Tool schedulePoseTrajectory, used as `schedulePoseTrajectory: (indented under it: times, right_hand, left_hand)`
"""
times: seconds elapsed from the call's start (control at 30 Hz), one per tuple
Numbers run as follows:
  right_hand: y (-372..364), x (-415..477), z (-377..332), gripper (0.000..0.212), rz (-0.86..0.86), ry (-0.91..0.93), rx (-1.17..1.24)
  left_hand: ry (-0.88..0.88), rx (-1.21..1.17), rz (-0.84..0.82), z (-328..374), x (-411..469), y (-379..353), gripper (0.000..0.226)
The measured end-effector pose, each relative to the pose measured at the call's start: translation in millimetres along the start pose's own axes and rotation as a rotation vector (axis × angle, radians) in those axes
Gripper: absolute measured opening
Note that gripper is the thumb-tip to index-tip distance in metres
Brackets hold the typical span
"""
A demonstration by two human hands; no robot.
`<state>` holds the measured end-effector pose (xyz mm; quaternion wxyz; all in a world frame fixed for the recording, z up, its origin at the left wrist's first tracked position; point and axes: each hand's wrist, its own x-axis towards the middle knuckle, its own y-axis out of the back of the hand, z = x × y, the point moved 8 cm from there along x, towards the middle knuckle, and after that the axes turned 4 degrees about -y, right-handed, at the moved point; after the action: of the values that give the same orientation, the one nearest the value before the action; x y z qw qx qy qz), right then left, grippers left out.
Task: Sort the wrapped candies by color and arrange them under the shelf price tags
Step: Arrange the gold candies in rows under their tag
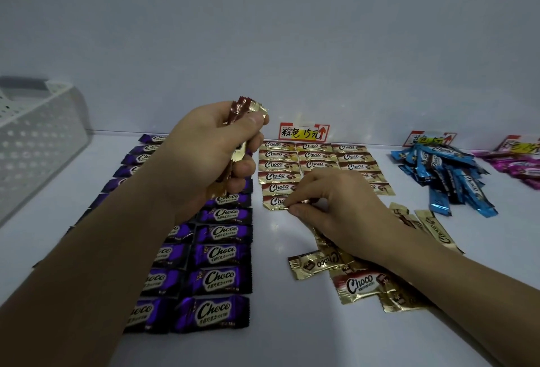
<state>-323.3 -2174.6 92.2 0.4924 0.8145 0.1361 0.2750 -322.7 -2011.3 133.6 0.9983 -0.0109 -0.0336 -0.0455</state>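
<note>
My left hand (210, 156) grips a bunch of crinkled gold-and-brown foil candies (247, 108) above the glossy purple rows (219, 250). My right hand (336, 200) pinches what appears to be another such wrapper (305, 201) at the foot of the flat gold rows (315, 156) under the paper price tag (304, 132).
</note>
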Motion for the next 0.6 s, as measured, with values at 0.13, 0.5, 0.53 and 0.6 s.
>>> schedulePoseTrajectory:
  times: [0.13,0.5,0.53,0.6]
  right_hand:
    - [13,-1,0,0.013,0.101,-0.043,0.069]
    - [51,1,1,0.013,-0.014,-0.268,0.936]
    - [60,0,10,0.012,0.028,-0.289,0.940]
    - [78,-3,31,0.017,0.146,-0.341,0.853]
  left_hand:
    - [-0.095,0.168,-0.038,7,-4,-3,0.027]
    - [-0.120,0.360,-0.218,6,-13,-34,0.024]
    - [-0.152,0.402,-0.216,7,-12,-34,0.030]
    - [-0.201,0.526,-0.213,4,-11,-35,0.032]
